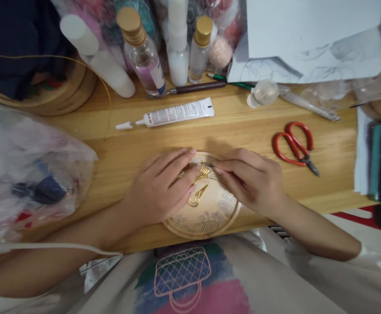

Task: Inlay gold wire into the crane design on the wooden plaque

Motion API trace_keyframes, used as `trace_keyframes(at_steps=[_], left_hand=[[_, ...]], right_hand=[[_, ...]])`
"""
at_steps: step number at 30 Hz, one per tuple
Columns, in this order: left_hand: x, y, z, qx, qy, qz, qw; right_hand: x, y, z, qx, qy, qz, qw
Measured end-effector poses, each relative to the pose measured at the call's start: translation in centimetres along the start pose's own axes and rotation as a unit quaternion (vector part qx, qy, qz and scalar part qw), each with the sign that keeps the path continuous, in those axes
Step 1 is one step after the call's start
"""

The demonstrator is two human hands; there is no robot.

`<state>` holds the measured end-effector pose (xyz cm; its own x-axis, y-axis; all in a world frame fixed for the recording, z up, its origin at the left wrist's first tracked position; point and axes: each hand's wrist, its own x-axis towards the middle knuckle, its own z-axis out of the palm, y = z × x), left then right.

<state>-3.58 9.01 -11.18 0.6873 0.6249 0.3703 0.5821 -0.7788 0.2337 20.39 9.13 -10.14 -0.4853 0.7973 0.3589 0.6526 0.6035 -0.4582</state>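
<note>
A round wooden disc lies near the table's front edge, with a line drawing of waves along its lower rim. Gold wire forms a feathered shape on its upper part, partly under my fingers, and a gold outline curves near the middle. My left hand rests over the disc's left side, fingers stretched out, the fingertips beside the gold work. From the right, my right hand pinches a thin, dark, pointed tool, its tip at the gold wire. Most of that tool is hidden by my fingers.
Red-handled pliers lie to the right. A white glue tube lies beyond the disc, before several bottles. Drawn-on paper sheets are at the back right. A plastic bag and a round wooden container stand left.
</note>
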Motion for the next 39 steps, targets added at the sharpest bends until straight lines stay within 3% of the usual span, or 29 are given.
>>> trace_keyframes(at_steps=[29,39], left_hand=[[0.17,-0.02,-0.19,-0.005,-0.005,0.009,1.000],[0.09,-0.07,-0.14,-0.012,-0.009,0.003,1.000]], right_hand=[[0.36,0.16,-0.02,-0.006,-0.003,-0.029,1.000],[0.20,0.30,-0.20,0.055,-0.027,-0.012,0.998]])
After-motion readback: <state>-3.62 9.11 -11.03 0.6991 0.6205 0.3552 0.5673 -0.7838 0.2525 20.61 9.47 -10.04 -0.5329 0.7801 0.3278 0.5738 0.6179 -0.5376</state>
